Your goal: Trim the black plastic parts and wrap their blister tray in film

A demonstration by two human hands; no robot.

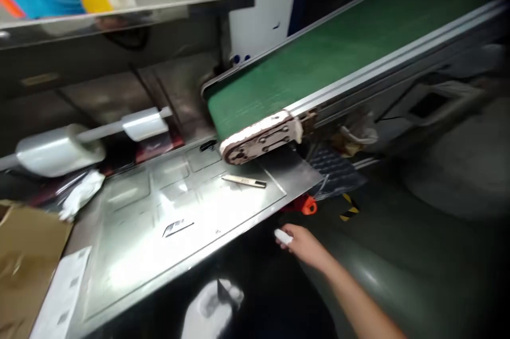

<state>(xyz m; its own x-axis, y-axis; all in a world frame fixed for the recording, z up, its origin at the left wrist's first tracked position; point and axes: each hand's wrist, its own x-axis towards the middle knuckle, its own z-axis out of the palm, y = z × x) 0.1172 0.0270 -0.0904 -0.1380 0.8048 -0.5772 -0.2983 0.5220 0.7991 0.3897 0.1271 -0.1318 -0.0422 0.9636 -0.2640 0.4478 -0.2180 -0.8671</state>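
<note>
My left hand (211,307), in a white glove, is at the lower middle in front of the bench edge. Its fingers are curled, and a dark pointed shape shows among them, too blurred to name. Bare except for a white covering on one finger, my right hand (292,240) is off the bench's right front edge. Its fingers are bent together; whether they hold anything is hidden. On the shiny bench top (131,238) lie a beige pen-like stick (244,181) with a black end and a small dark-edged, see-through piece (177,227). Neither hand touches them.
A green conveyor belt (319,52) slopes up from the bench's back right. Film rolls (59,150) on a bar stand at the left, near a cardboard box (27,270). An orange-red handle (308,205) sticks out under the bench edge. A shelf (159,12) runs above.
</note>
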